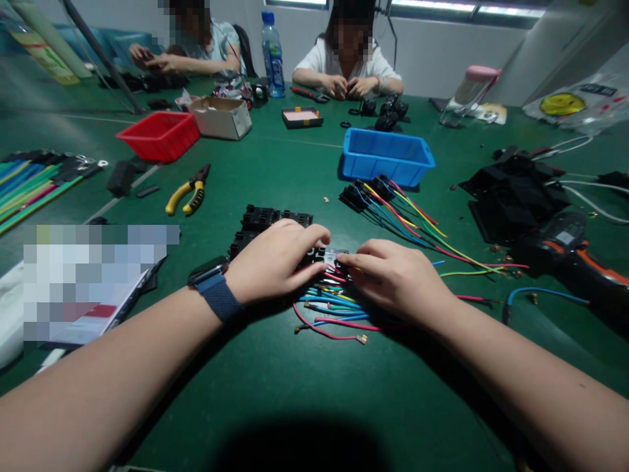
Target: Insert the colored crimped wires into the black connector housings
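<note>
My left hand, with a watch on its wrist, curls its thumb and forefinger around a small black plastic connector block with a pale, shiny top. From the other side my right hand meets the block with pinched fingers. What lies between those fingertips is hidden. Cut wires in red, blue and yellow, some with metal crimp terminals, lie beneath both hands. Several similar black blocks stand just beyond my left hand, partly covered by it.
Wired black blocks lie before a blue bin. Yellow-handled pliers, a red bin and a phone-like slab are leftward. An orange-black power tool lies right. Two people sit opposite.
</note>
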Motion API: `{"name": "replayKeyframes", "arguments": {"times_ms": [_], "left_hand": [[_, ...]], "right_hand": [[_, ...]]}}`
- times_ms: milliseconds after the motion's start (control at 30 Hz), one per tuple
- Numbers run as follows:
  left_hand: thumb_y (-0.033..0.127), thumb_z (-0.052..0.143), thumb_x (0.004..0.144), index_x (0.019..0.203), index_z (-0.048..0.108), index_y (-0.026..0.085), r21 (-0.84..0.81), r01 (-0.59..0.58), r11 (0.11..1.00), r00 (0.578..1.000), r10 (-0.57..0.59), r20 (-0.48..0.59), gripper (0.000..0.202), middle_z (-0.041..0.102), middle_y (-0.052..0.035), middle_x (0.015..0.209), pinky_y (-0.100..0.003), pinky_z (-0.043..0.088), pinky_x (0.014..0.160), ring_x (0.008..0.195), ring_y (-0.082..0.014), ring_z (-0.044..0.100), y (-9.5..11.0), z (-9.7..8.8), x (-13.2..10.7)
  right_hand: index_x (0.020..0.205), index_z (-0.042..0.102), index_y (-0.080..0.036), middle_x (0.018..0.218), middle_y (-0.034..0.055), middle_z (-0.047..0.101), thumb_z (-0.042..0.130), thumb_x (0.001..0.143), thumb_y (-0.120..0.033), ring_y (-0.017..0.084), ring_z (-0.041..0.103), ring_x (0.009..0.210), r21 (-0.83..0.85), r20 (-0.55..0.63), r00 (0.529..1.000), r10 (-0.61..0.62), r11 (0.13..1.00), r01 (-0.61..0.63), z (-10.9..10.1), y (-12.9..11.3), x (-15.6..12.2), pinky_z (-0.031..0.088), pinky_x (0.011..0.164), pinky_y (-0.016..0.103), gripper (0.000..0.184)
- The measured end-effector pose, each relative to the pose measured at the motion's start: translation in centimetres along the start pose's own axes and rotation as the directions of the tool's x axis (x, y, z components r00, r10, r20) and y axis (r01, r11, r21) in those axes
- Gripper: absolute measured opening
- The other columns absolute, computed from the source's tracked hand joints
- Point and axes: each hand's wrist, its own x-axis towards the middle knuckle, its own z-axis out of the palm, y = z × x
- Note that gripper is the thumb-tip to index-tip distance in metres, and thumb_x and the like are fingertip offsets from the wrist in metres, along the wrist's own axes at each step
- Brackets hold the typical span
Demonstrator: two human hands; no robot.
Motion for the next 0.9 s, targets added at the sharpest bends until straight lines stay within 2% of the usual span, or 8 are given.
{"name": "replayKeyframes", "arguments": {"times_ms": [133,400,700,900], "left_hand": [[0.035,0.051,0.087,0.104,0.05,0.016,0.017,0.002,1.0,1.0,-0.002,0.0,0.025,0.064,-0.0058,0.094,-0.033,0.041,0.079,0.086,-0.0197,0.057,0.0,0.0,-0.02],[0.039,0.05,0.087,0.102,0.052,0.016,0.019,0.005,1.0,0.999,-0.006,0.033,0.028,0.063,-0.0054,0.095,-0.034,0.039,0.082,0.086,-0.0198,0.056,-0.47,0.1,-0.04],[0.038,0.048,0.087,0.097,0.054,0.015,0.028,0.01,1.0,1.0,-0.011,0.028,0.026,0.063,-0.0056,0.09,-0.035,0.04,0.082,0.084,-0.0199,0.056,-0.26,0.07,-0.07],[0.038,0.045,0.088,0.1,0.057,0.015,0.052,0.003,0.999,0.998,-0.006,0.057,0.028,0.063,-0.0069,0.09,-0.037,0.039,0.085,0.087,-0.021,0.057,-0.04,-0.05,-0.04]], "right_hand": [[0.113,0.063,-0.023,0.09,0.0062,0.063,0.049,0.089,-0.029,0.016,0.054,0.076,-0.014,0.023,1.0,0.008,1.0,-0.007,-0.06,-0.22,0.07,0.029,0.055,0.025,0.028],[0.086,0.06,-0.018,0.083,0.0055,0.062,0.045,0.088,-0.026,0.016,0.052,0.075,-0.04,0.009,1.0,0.03,0.999,-0.029,0.39,-0.53,0.18,0.028,0.056,0.027,0.017],[0.087,0.058,-0.018,0.087,0.0055,0.062,0.045,0.088,-0.027,0.016,0.054,0.079,-0.006,0.067,0.997,0.043,0.999,-0.043,-0.03,-0.61,0.39,0.031,0.057,0.026,0.016],[0.086,0.058,-0.02,0.087,0.0051,0.062,0.045,0.088,-0.03,0.017,0.052,0.079,-0.066,0.032,0.999,0.016,0.998,-0.014,0.3,-0.4,0.21,0.028,0.056,0.027,0.017]]}}
